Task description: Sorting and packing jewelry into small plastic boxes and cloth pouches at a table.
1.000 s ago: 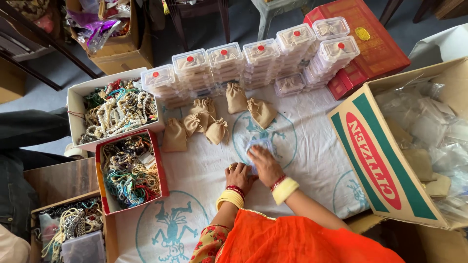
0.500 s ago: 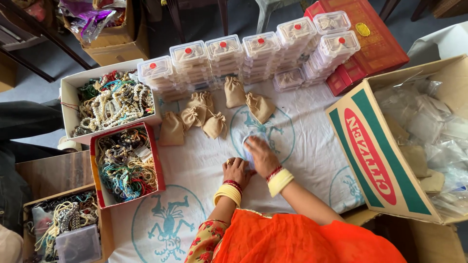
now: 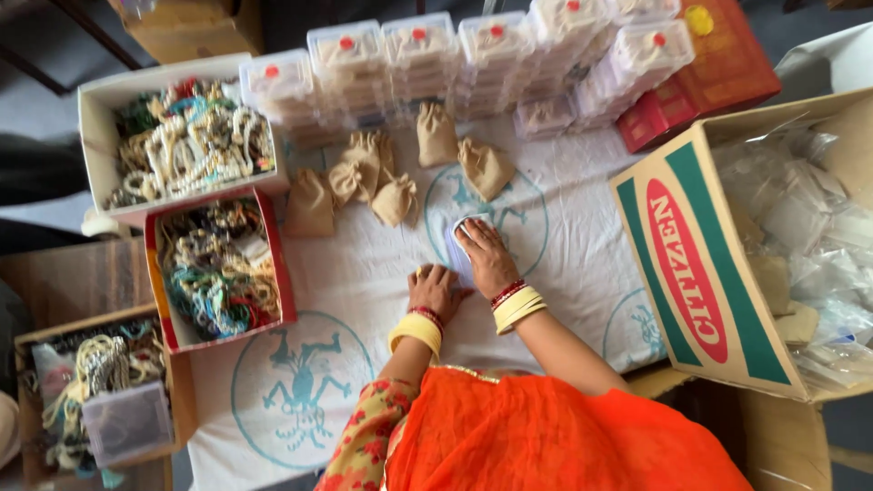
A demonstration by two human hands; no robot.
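Head view: white printed cloth (image 3: 364, 300) covers the table. At its middle, right hand (image 3: 488, 259) lies flat, fingers together, pressing a small clear packet (image 3: 459, 238). Left hand (image 3: 435, 291) rests just beside, fingers curled, gripping nothing visible. Beyond the packet: tan pouches (image 3: 382, 182), stacked clear boxes (image 3: 418, 59).

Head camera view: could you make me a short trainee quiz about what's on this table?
1. True or false: both hands press on a small clear packet on the white cloth.
2. What fills the red-edged box? A) beaded bracelets B) spoons C) candles
3. What lies between the hands and the stacked clear plastic boxes?

Key
1. True: the right hand lies flat on it, the left hand at its near end.
2. A.
3. Small tan drawstring pouches.
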